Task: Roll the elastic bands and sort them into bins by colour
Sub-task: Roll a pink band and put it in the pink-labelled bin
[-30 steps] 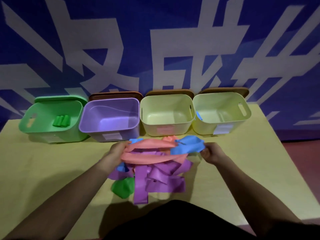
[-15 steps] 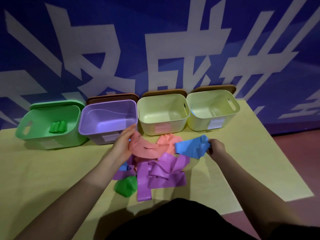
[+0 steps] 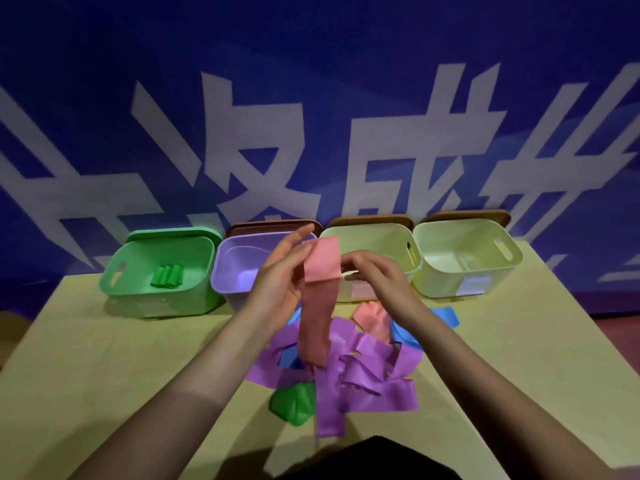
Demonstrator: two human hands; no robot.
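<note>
A pale yellow table (image 3: 104, 358) stands against a dark blue wall (image 3: 311, 64) painted with large white characters. Along the table's far edge four bins sit in a row, touching or nearly so: a green bin (image 3: 117, 271) on the left, a purple bin (image 3: 225, 265), then two pale yellow bins (image 3: 381, 233) (image 3: 512, 258). Three brown lids (image 3: 263, 225) stand up behind the purple and yellow bins. Three rolled green bands (image 3: 166, 276) lie together inside the green bin.

Above the table, in front of the purple and middle bins, the left hand (image 3: 277, 282) and right hand (image 3: 377, 275) hold up one pink band (image 3: 320, 296). Both pinch its top, which is folded over, fingers curled on it; the rest hangs down, its lower end over the pile (image 3: 363, 372). That loose heap lies near the front, mostly purple bands with blue ones and another pink one; their number cannot be told. One crumpled green band (image 3: 294, 403) lies at its near left edge. The forearms partly cover the heap
</note>
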